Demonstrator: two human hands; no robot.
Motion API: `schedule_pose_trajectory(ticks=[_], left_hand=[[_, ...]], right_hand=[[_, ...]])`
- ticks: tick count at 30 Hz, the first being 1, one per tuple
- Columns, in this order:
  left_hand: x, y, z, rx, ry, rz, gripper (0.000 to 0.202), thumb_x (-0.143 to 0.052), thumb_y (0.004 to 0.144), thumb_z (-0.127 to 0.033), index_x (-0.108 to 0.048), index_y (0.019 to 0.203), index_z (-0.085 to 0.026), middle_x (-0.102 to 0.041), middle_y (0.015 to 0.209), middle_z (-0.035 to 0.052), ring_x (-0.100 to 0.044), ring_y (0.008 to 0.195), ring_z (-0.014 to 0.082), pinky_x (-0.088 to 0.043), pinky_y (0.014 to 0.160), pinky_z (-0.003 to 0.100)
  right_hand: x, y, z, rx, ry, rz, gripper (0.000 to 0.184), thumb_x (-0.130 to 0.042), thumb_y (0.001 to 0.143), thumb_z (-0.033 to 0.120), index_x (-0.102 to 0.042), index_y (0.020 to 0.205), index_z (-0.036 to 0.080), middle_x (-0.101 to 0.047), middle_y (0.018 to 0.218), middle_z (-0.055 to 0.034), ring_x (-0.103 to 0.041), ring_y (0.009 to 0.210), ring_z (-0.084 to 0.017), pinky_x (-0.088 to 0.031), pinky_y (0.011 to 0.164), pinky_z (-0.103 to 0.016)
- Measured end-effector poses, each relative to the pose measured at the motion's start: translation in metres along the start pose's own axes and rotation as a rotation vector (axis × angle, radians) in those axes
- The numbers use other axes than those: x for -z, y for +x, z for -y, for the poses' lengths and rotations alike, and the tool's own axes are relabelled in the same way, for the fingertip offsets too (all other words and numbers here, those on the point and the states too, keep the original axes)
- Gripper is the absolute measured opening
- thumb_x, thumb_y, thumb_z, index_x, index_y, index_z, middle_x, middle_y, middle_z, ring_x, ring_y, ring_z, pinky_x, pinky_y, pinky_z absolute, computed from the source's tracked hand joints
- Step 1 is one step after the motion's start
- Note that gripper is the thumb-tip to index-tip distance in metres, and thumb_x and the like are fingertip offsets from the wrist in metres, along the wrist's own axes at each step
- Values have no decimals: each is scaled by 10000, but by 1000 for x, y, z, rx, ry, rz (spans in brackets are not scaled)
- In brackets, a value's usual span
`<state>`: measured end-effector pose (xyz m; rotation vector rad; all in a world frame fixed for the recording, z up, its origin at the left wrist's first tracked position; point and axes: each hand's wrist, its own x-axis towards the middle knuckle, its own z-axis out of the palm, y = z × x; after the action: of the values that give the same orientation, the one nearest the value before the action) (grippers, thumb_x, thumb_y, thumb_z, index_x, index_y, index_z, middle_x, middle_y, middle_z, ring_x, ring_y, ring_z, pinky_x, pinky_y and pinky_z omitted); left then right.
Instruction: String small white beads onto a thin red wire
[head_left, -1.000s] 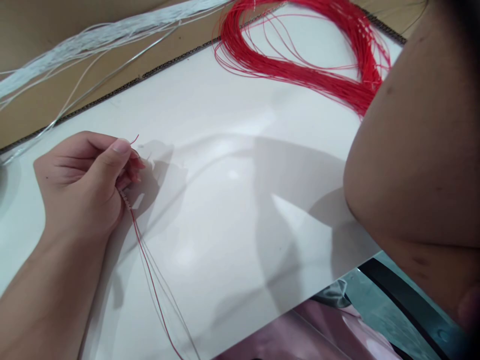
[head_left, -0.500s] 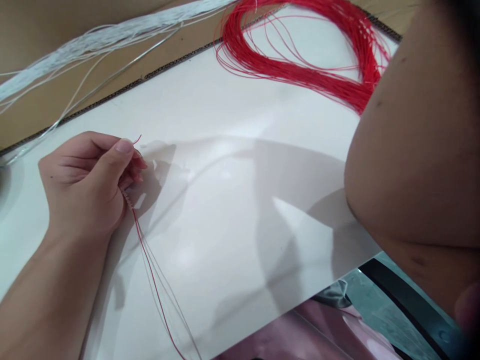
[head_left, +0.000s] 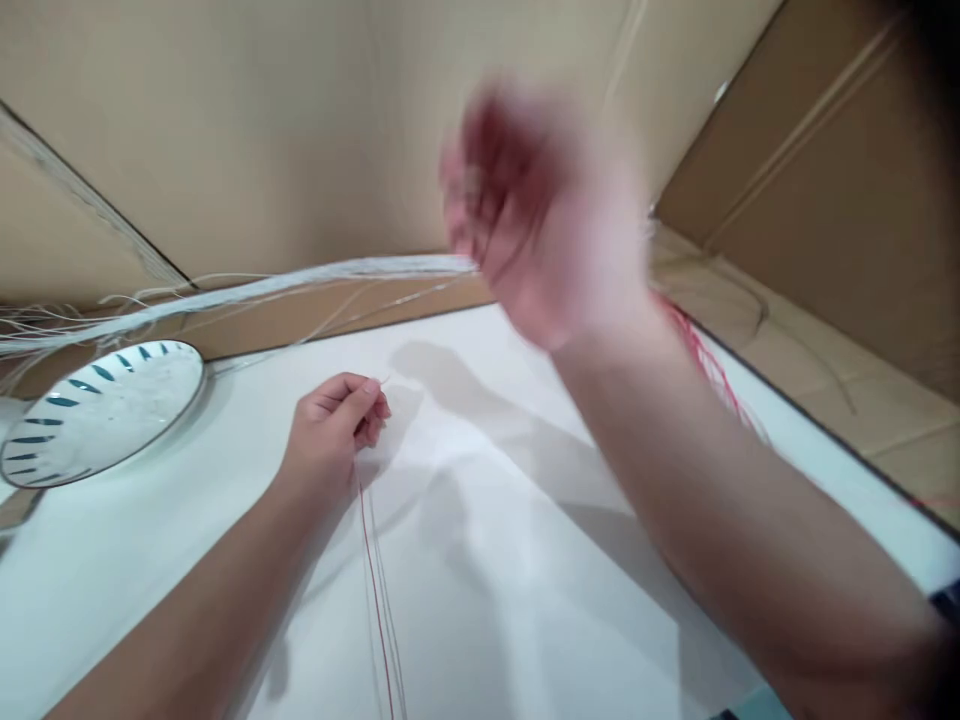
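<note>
My left hand is closed above the white board, thumb pressed against the curled fingers, pinching a thin red cord. A short end of the cord pokes out past the thumb tip, and the long part hangs from under the palm toward the lower edge of the view. My right hand is raised in front of the cardboard, smeared by motion. Its fingers look bent, but whether anything is between them cannot be made out.
A white plate with dark leaf-like marks stands at the left. A bundle of white strands lies along the back. Red cords show behind my right forearm. Cardboard walls rise at the back and right of the white board.
The view has tilted up, bringing the plate and cardboard walls in. My right arm has swung up and forward, its hand now visible. My left hand keeps its pinch on the cord.
</note>
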<state>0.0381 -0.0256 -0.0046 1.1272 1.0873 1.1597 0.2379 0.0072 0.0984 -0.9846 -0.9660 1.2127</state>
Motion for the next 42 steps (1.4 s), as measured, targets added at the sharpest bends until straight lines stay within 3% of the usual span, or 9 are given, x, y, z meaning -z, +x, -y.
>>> schedule_pose_trajectory(ticks=[3, 6, 8, 12, 16, 20, 32, 36, 42], left_hand=[[3, 1, -1, 58, -68, 11, 196, -706, 797, -295, -646, 657, -172, -631, 611, 4, -480, 461, 81, -352, 441, 199], [7, 2, -2, 91, -118, 29, 212, -713, 792, -333, -638, 678, -170, -633, 636, 3, -484, 470, 80, -327, 443, 197], [8, 3, -2, 99, -137, 25, 225, -705, 799, -362, -624, 693, -180, -624, 651, -9, -476, 478, 78, -304, 442, 197], [10, 6, -2, 98, -101, 8, 236, -692, 813, -382, -612, 701, -190, -622, 675, -10, -453, 490, 81, -291, 459, 212], [13, 8, -1, 108, -30, 5, 227, -714, 819, -390, -655, 729, -189, -527, 606, -42, -324, 469, 65, -229, 466, 215], [15, 7, 1, 152, 24, -9, 233, -718, 820, -433, -690, 773, -206, -396, 549, -67, -274, 497, 86, -190, 472, 223], [14, 3, -1, 120, 134, -64, 241, -650, 857, -442, -644, 758, -222, -378, 565, -59, -292, 545, 119, -216, 514, 249], [14, -2, -2, 74, 185, -26, 240, -647, 882, -412, -658, 750, -212, -425, 590, -49, -333, 557, 115, -246, 525, 246], [14, -6, 0, -77, 210, 49, 201, -648, 899, -321, -689, 727, -226, -560, 736, -22, -424, 618, 112, -330, 579, 253]], right_hand=[[-17, -18, -48, 114, -100, 76, 236, -585, 884, 194, -504, 662, 186, -501, 633, 41, -437, 532, -85, -350, 501, -208], [-19, -30, -99, 111, -222, 84, 92, -578, 877, 262, -567, 814, 196, -537, 715, 21, -474, 582, -113, -414, 563, -252], [-15, -32, -114, 163, -316, 157, 93, -585, 878, 287, -594, 854, 198, -572, 769, 1, -522, 657, -135, -449, 624, -274], [-2, -25, -116, 296, -670, 309, 59, -583, 861, 179, -633, 844, 203, -610, 866, -24, -545, 733, -147, -451, 687, -288], [5, -17, -120, 268, -816, 402, 124, -633, 811, 104, -666, 881, 200, -628, 911, -38, -573, 758, -162, -468, 718, -313], [5, -17, -124, 258, -895, 441, 135, -680, 787, 100, -663, 889, 186, -621, 916, -56, -594, 873, -212, -482, 806, -366], [1, -17, -123, 232, -984, 491, 114, -639, 876, 94, -654, 805, 181, -632, 878, -50, -580, 867, -205, -461, 803, -362], [1, -20, -122, 166, -680, 401, 88, -601, 900, 138, -617, 825, 181, -616, 822, -29, -555, 764, -167, -446, 721, -325], [-4, -24, -121, -286, 248, 364, 179, -797, 792, 266, -652, 780, 163, -680, 716, -1, -600, 652, -103, -484, 669, -241]])
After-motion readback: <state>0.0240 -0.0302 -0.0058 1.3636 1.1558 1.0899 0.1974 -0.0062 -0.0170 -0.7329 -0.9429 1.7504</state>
